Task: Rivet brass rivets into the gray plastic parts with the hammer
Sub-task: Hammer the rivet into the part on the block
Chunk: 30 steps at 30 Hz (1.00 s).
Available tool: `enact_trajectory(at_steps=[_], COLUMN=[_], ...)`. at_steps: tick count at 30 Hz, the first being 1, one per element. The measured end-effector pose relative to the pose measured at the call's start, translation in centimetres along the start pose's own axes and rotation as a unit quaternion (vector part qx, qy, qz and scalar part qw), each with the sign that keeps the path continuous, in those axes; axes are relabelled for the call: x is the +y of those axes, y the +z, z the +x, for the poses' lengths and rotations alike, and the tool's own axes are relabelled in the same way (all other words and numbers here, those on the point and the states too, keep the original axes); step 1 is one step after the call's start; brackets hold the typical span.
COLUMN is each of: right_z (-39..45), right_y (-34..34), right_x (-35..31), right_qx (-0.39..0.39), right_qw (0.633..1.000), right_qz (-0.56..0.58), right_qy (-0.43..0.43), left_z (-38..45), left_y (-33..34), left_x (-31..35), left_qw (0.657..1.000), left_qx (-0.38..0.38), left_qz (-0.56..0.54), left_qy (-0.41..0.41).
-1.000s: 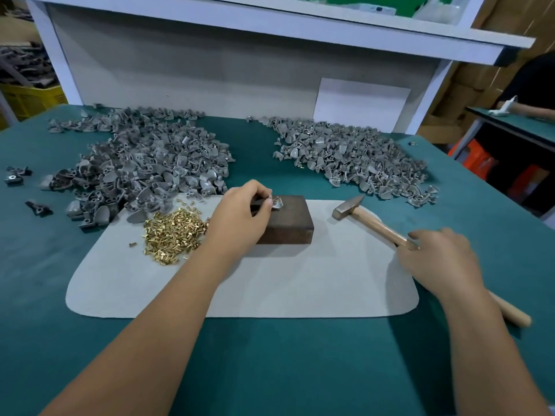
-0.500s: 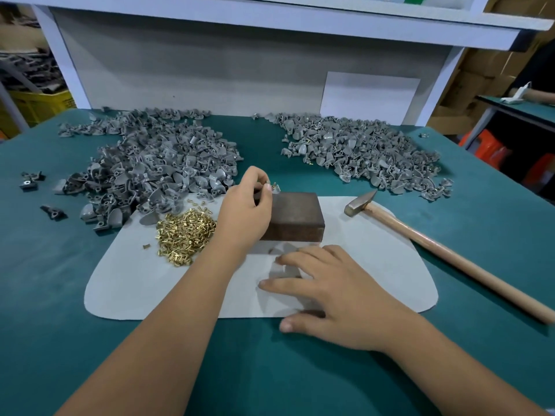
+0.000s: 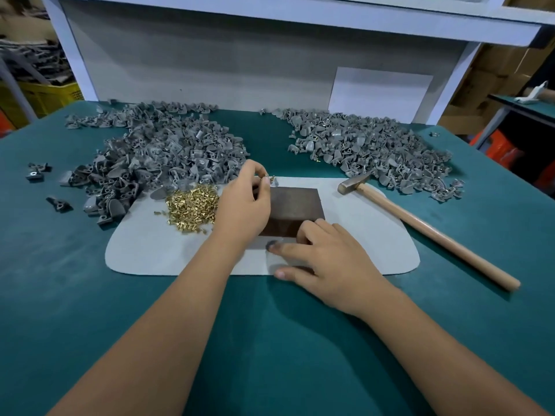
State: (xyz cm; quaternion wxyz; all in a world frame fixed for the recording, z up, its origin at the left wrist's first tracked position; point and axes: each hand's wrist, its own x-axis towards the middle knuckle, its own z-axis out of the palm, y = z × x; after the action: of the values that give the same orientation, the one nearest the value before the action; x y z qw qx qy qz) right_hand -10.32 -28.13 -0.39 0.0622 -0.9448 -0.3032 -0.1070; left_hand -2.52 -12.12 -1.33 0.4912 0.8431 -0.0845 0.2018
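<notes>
At the far left of the green table [image 3: 75, 295], 2 heaps of gray plastic parts are seen: a left heap [image 3: 156, 157] beside the pale mat [image 3: 180, 253], and a right heap [image 3: 369, 148] behind the hammer. Brass glints are visible among the right heap's pieces, so these are judged to be the finished ones (though most are too small for that to be confirmed). The left heap is about as large, so much of the work is judged to be left.

A loose pile of brass rivets [image 3: 192, 205] lies on the mat, just left of the left hand [image 3: 244, 205]. A single gray part [image 3: 274, 181] is pinched by the fingertips of that hand at the far left corner of the dark block [image 3: 295, 207], with a brass rivet apparently standing in it. Which way the part points, and its long axis, cannot be told, as it is small and half hidden. The rivet is judged not yet struck.

The right hand [image 3: 327, 259] rests on the mat at the block's near edge, its fingers loosely bent against the block and nothing gripped in it.

The hammer [image 3: 420, 223] lies unheld to the right, its long axis running diagonally: the head points far-left toward the block, and the wooden handle's end points near-right, onto the table.
</notes>
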Motion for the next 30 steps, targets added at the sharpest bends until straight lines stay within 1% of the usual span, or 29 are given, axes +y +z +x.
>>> enact_trajectory(at_steps=[1,2,3,4,5,6,7,8,9,10,11,13,18,21,23,25,27,30], right_z=[-0.2,-0.2,-0.3,-0.2,-0.2,-0.3,-0.6,-1.1,-1.7,-2.2,-2.6,-3.0,-2.3,-2.2,-2.4,-2.3,-1.8,-0.4], right_y=[0.0,0.0,-0.2,-0.6,-1.1,-1.6,-2.0,-2.1,-2.2,-2.2,-2.2,-2.4,-3.0,-3.5,-3.8,-4.2,-4.5,-4.4], right_x=[0.1,0.6,1.4,2.6,4.1,5.7,7.3,8.7,9.7,10.2,10.5,10.9,10.1,9.3,8.8,8.0,7.3,6.2], right_qx=[0.044,0.105,0.169,0.222,0.256,0.259,0.232,0.180,0.120,0.066,0.027,0.000,0.010,0.047,0.108,0.182,0.226,0.223], right_qw=[0.999,0.994,0.985,0.972,0.956,0.939,0.920,0.900,0.881,0.866,0.859,0.860,0.867,0.868,0.871,0.872,0.872,0.861], right_qz=[0.013,0.022,0.029,0.034,0.030,0.010,-0.030,-0.075,-0.105,-0.116,-0.114,-0.095,-0.102,-0.104,-0.091,-0.054,0.010,0.157], right_qy=[-0.011,-0.014,0.008,0.062,0.138,0.226,0.313,0.389,0.445,0.481,0.499,0.502,0.488,0.484,0.470,0.452,0.433,0.430], left_z=[0.0,0.1,0.1,0.2,0.2,0.2,0.2,0.3,0.3,0.3,0.3,0.3,0.3,0.3,0.3,0.2,0.1,0.1], left_y=[0.0,0.0,0.0,0.1,0.1,0.1,0.1,0.1,0.0,-0.1,-0.2,-0.6,-0.7,-0.6,-0.6,-0.5,-0.5,-0.7], left_x=[0.0,-0.1,-0.2,-0.3,-0.3,-0.4,-0.4,-0.5,-0.5,-0.5,-0.5,-0.4,-0.3,-0.4,-0.5,-0.5,-0.5,-0.5], left_qw=[1.000,1.000,1.000,1.000,0.999,0.999,0.998,0.997,0.997,0.996,0.995,0.993,0.993,0.994,0.995,0.995,0.995,0.994], left_qx=[-0.002,-0.003,-0.004,-0.006,-0.008,-0.011,-0.014,-0.018,-0.025,-0.035,-0.047,-0.063,-0.065,-0.054,-0.037,-0.026,-0.026,-0.031], left_qz=[0.001,-0.001,-0.005,-0.010,-0.017,-0.028,-0.040,-0.049,-0.056,-0.066,-0.079,-0.085,-0.082,-0.076,-0.076,-0.077,-0.076,-0.084], left_qy=[-0.006,-0.011,-0.015,-0.020,-0.027,-0.035,-0.043,-0.048,-0.048,-0.047,-0.047,-0.049,-0.053,-0.053,-0.054,-0.053,-0.052,-0.057])
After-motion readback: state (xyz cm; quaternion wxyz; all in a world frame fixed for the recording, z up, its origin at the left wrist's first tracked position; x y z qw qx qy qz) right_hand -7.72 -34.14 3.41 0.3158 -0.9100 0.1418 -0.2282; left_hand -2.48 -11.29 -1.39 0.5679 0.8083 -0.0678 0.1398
